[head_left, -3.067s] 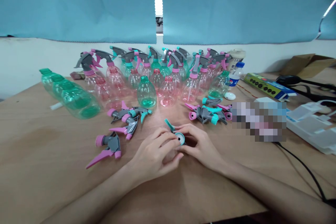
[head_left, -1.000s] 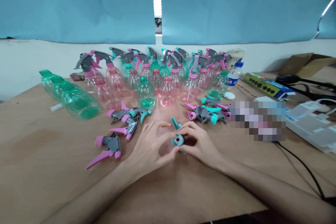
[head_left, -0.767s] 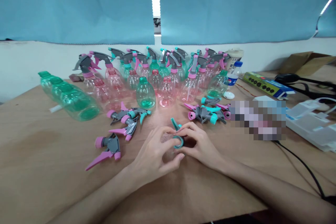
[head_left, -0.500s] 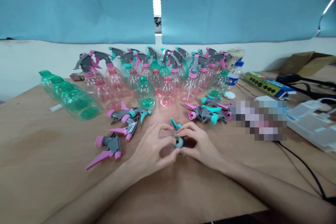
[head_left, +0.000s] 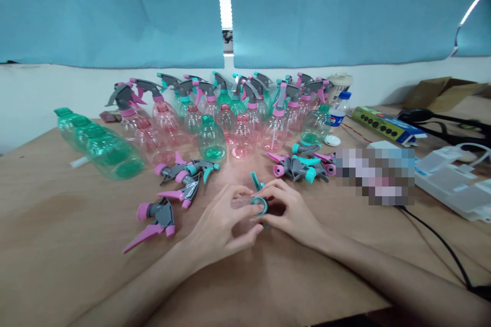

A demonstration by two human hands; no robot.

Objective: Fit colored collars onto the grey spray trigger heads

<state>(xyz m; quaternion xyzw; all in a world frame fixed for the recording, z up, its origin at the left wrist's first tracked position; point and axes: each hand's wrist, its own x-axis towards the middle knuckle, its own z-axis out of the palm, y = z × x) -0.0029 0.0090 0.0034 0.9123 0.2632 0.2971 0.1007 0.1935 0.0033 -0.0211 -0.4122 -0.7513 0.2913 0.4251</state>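
Note:
A grey and teal trigger spray head (head_left: 260, 206) is between my hands above the wooden table, its open collar facing up toward me. My right hand (head_left: 297, 212) is closed round it, fingertips and thumb on its right side. My left hand (head_left: 224, 217) is curled against its left side, the index fingertip pressed at the collar opening and the thumb lower down. What lies inside the collar is hidden by that fingertip. Loose pink and grey spray heads (head_left: 156, 217) lie left of my hands. More loose spray heads (head_left: 303, 166) form a pile beyond my right hand.
Pink and green spray bottles stand in rows at the back, several capless like the green bottle (head_left: 211, 138). Green bottles (head_left: 111, 150) lie at the left. On the right are a Pepsi bottle (head_left: 337, 115), a boxed item (head_left: 387, 125), clear plastic containers (head_left: 456, 179) and a black cable (head_left: 441, 242).
My left index fingertip has moved over the collar opening, and the left thumb has come away a little from the spray head. My right hand keeps its hold.

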